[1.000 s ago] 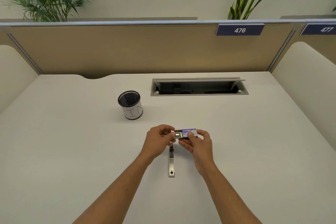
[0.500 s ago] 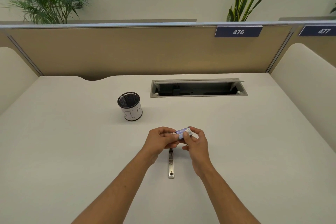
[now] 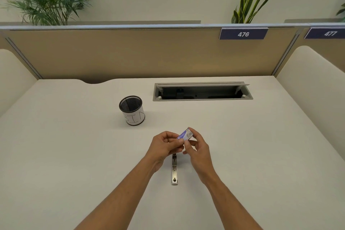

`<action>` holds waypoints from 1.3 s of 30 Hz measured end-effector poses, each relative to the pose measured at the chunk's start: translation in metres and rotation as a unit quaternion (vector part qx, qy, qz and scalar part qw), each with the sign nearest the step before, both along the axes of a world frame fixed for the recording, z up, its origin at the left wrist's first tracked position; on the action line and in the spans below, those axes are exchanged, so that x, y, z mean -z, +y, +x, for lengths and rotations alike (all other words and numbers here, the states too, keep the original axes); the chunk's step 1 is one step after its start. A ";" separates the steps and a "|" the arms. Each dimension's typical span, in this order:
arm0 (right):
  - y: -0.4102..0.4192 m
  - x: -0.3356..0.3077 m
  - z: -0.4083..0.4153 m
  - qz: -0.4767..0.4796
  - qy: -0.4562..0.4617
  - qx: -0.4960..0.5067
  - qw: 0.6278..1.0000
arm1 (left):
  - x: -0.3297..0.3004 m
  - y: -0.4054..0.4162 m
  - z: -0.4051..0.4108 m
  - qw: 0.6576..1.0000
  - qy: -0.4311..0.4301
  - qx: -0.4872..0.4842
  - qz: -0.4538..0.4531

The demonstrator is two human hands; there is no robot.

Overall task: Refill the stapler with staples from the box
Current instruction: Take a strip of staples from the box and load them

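Tipping is the main risk: the small purple-and-white box (image 3: 185, 135) is pinched up off the desk (image 3: 74, 155) between both hands, tilted with its far end raised, so if it is open the loose staples could slide out and scatter. The left hand (image 3: 164, 146) has thumb and curled fingers closed on the near-left end, and the right hand (image 3: 197, 146) has fingertips closed on the upper-right end; whether the box is open or shut cannot be told, and no staples show. A slipped pinch would drop it onto the stapler (image 3: 174, 171), which lies flat directly below the grip, toward the person, between the two wrists, untouched. It looks like a slim silvery metal strip, long axis running away from the person, its far end hidden under the hands; whether its tray is open cannot be told. A mesh pen cup (image 3: 132, 110) stands well beyond-left of the grip, apart from everything.
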State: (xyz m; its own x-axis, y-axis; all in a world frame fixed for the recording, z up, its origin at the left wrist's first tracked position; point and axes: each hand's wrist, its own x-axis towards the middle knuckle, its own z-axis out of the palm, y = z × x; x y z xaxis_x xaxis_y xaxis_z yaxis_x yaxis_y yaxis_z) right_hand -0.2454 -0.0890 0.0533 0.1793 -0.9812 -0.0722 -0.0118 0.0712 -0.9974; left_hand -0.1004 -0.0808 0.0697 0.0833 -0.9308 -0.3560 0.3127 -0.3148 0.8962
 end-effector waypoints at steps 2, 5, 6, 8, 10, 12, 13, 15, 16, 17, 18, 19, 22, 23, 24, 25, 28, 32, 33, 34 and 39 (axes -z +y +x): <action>-0.001 0.001 -0.004 0.000 0.013 -0.025 1.000 | 0.000 -0.001 0.002 1.000 0.003 -0.007 0.001; 0.001 0.002 -0.005 -0.007 0.046 -0.041 0.998 | -0.002 -0.003 0.003 1.000 -0.017 0.002 -0.004; 0.001 0.002 -0.004 -0.008 0.051 -0.035 0.998 | -0.002 -0.004 0.003 1.000 -0.024 0.008 -0.008; 0.002 0.003 -0.002 -0.014 0.055 -0.012 0.998 | -0.003 -0.006 0.002 0.999 -0.033 0.021 -0.014; 0.001 0.004 -0.001 -0.028 0.065 0.005 0.998 | -0.002 -0.007 0.003 0.998 -0.049 0.026 -0.017; 0.000 0.004 -0.001 -0.044 0.074 0.010 0.996 | -0.001 -0.008 0.005 0.997 -0.067 0.032 -0.020; -0.001 0.004 -0.001 -0.052 0.080 0.011 0.995 | -0.001 -0.008 0.006 0.997 -0.070 0.036 -0.021; -0.003 0.004 -0.002 -0.065 0.092 0.014 0.994 | -0.002 -0.008 0.007 0.996 -0.070 0.042 -0.024; -0.004 0.003 -0.001 -0.068 0.094 0.016 0.993 | -0.002 -0.009 0.007 0.997 -0.066 0.042 -0.025; -0.006 0.004 -0.001 -0.068 0.094 0.017 0.993 | -0.002 -0.009 0.008 0.997 -0.064 0.040 -0.027; -0.007 0.004 -0.001 -0.068 0.095 0.016 0.993 | -0.001 -0.010 0.008 0.997 -0.066 0.038 -0.028; -0.008 0.005 -0.001 -0.067 0.099 0.011 0.993 | 0.000 -0.010 0.009 0.996 -0.072 0.037 -0.031; -0.014 0.006 -0.005 -0.066 0.128 -0.012 0.990 | 0.004 -0.011 0.008 0.996 -0.079 0.032 -0.036; -0.015 0.006 -0.007 -0.069 0.139 -0.017 0.988 | 0.005 -0.011 0.007 0.995 -0.084 0.027 -0.037; -0.017 0.006 -0.008 -0.075 0.149 -0.018 0.986 | 0.006 -0.012 0.005 0.994 -0.098 0.018 -0.040; -0.019 0.007 -0.009 -0.080 0.158 -0.013 0.984 | 0.007 -0.012 0.004 0.991 -0.129 0.004 -0.045; -0.026 0.011 -0.011 -0.091 0.171 0.046 0.980 | 0.016 -0.014 0.006 0.945 -0.309 -0.063 -0.086; -0.044 0.017 -0.017 -0.095 0.212 0.139 0.963 | 0.031 -0.008 0.018 0.871 -0.460 -0.082 -0.152; -0.050 0.019 -0.018 -0.094 0.223 0.159 0.957 | 0.037 -0.006 0.021 0.861 -0.480 -0.077 -0.151; -0.055 0.020 -0.018 -0.092 0.234 0.176 0.952 | 0.043 -0.004 0.025 0.853 -0.496 -0.069 -0.147; -0.087 0.026 -0.012 -0.070 0.291 0.233 0.925 | 0.065 0.005 0.031 0.818 -0.561 0.012 -0.127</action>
